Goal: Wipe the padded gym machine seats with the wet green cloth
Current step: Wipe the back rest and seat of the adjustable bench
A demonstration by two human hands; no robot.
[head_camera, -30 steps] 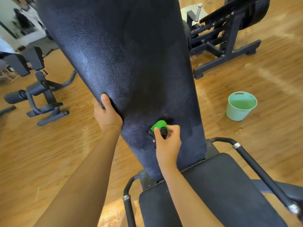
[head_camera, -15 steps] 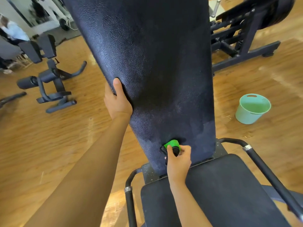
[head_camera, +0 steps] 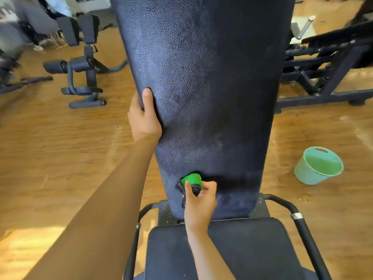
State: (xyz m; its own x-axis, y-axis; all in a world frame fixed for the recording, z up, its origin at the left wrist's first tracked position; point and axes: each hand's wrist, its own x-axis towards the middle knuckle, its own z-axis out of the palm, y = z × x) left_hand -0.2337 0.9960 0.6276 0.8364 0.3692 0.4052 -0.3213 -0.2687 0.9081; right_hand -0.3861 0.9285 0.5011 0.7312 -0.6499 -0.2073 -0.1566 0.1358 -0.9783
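Green cloth [head_camera: 191, 179] bunched in right hand [head_camera: 199, 203], fingers curled round it, pressed low on the backrest pad [head_camera: 201, 87], pebbled black vinyl, darker and damp-looking around the cloth. Left hand [head_camera: 144, 116] clasps the pad's left edge above, thumb lying on its face. Flat seat pad [head_camera: 252, 249] under right wrist. Right of that hand, mint plastic bucket [head_camera: 316, 166] on wood floor [head_camera: 60, 148] (contents unclear).

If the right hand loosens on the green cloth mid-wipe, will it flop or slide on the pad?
Probably floppy: the green cloth is bunched into a small wad in the right hand. Likely damp and heavy for its size, since the backrest pad looks darker around it. The pad's pebbled surface should make it drag rather than slide.
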